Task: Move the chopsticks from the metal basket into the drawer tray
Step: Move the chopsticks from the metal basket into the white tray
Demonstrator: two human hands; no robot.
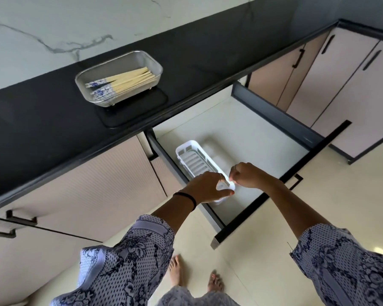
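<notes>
Several wooden chopsticks (pixel 124 81) with blue-and-white patterned ends lie in a metal mesh basket (pixel 150 62) on the black counter. Below it a drawer (pixel 270 138) stands pulled out, with a white slotted plastic tray (pixel 191 161) on its floor near the left side. My left hand (pixel 205 186) holds the near end of the tray, thumb and fingers around its rim. My right hand (pixel 244 174) pinches the same near end from the right. That end of the tray is hidden under my hands.
The basket stands on a black mat (pixel 139 111) at the counter's front edge. Closed beige cabinet doors (pixel 341 80) with black handles run to the right, and more cabinet fronts (pixel 86 188) sit to the left. My bare feet (pixel 192 274) are on the cream floor.
</notes>
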